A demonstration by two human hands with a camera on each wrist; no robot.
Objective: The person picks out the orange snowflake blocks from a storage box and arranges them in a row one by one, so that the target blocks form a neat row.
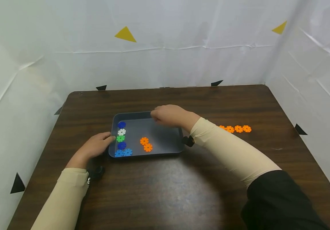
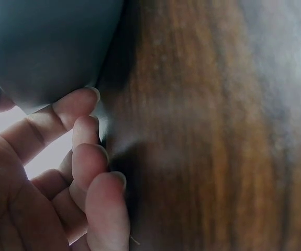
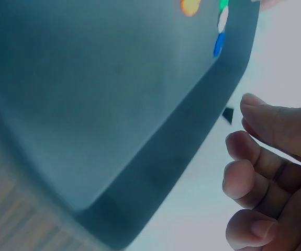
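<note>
White sheeting walls in a dark wooden tabletop (image 1: pixel 165 191), and near its middle sits a grey tray (image 1: pixel 165 135), with the left hand (image 1: pixel 96 147) resting relaxed fingertips against its left wall and the right hand (image 1: pixel 168 115) hovering at its far rim, fingers loosely curled on nothing. Inside, blue, white and green gear discs (image 1: pixel 121 139) line the left wall, while two orange discs (image 1: pixel 146 144) lie mid-floor. Toward the tabletop's right edge, a row of orange discs (image 1: pixel 238 128) lies partly hidden behind the right forearm.
</note>
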